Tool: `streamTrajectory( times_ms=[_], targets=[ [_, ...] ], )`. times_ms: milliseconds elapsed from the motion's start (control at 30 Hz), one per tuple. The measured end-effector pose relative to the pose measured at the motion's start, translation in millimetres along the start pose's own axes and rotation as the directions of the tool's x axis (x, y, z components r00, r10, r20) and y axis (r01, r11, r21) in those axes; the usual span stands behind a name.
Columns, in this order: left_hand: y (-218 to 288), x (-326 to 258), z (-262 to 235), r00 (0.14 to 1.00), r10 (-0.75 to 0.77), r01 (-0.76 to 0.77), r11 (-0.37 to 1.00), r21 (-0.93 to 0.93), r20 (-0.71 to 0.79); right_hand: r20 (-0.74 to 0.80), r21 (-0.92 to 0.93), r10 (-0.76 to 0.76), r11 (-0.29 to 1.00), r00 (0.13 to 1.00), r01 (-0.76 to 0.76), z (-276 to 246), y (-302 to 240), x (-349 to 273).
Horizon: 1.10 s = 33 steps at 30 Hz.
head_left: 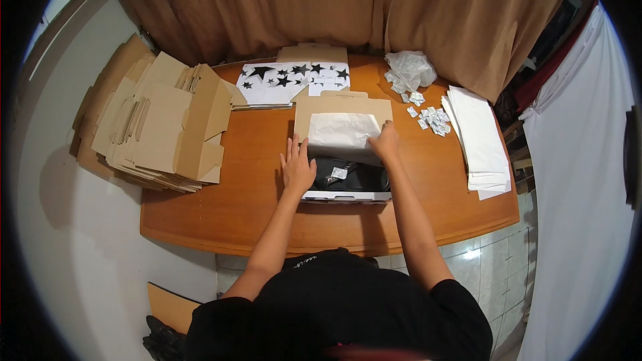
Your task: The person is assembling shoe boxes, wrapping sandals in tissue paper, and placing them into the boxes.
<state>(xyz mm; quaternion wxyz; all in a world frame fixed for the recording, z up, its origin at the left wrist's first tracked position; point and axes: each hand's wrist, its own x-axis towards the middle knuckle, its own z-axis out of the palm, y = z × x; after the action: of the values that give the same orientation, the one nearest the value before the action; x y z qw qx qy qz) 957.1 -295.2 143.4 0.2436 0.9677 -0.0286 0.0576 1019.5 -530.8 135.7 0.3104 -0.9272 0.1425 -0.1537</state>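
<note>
An open cardboard box [344, 196] stands near the middle of the table, its brown lid [343, 105] raised at the back. Inside lies a black item [364, 177], perhaps a bag or shoes; its exact kind is unclear. On top of it rests a small white sachet [339, 173]. A white paper sheet [343, 128] stands against the inside of the lid and over the back of the box. My right hand [384, 142] is closed on the sheet's right edge, thumb on its front. My left hand [297, 168] lies with fingers apart at the box's left side.
Flattened brown cartons [157, 127] are stacked at the left. Star-printed white cartons [281, 87] lie at the back. To the right are loose sachets [436, 122], a clear plastic bag [409, 70] and a pile of white paper [476, 140] on the wooden table [221, 220].
</note>
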Motion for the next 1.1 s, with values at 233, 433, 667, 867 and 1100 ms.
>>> streamTrajectory(
  times_ms=[233, 433, 667, 867, 1100],
  targets=[
    [-23, 7, 0, 0.984, 0.057, -0.13, 0.873, -0.469, -0.166, 0.434, 0.295, -0.261, 0.945, 0.862, 0.138, -54, 0, -24],
    [-18, -15, -27, 0.952, 0.3, -0.271, 0.913, -0.305, 0.052, 0.388, 0.222, -0.38, 0.923, 0.84, 0.315, -86, -7, -69],
    [-17, -35, -47, 0.916, 0.254, -0.24, 0.967, -0.083, 0.311, 0.598, 0.019, -0.386, 0.883, 0.702, 0.47, -82, 6, -94],
    [10, -43, -57, 0.884, 0.271, -0.237, 0.962, -0.134, 0.381, 0.59, -0.237, -0.249, 0.856, 0.768, 0.46, -82, -12, -114],
    [19, -51, -26, 0.829, 0.305, -0.287, 0.951, -0.111, 0.469, 0.604, 0.052, -0.419, 0.87, 0.678, 0.491, -66, -16, -117]
  ],
)
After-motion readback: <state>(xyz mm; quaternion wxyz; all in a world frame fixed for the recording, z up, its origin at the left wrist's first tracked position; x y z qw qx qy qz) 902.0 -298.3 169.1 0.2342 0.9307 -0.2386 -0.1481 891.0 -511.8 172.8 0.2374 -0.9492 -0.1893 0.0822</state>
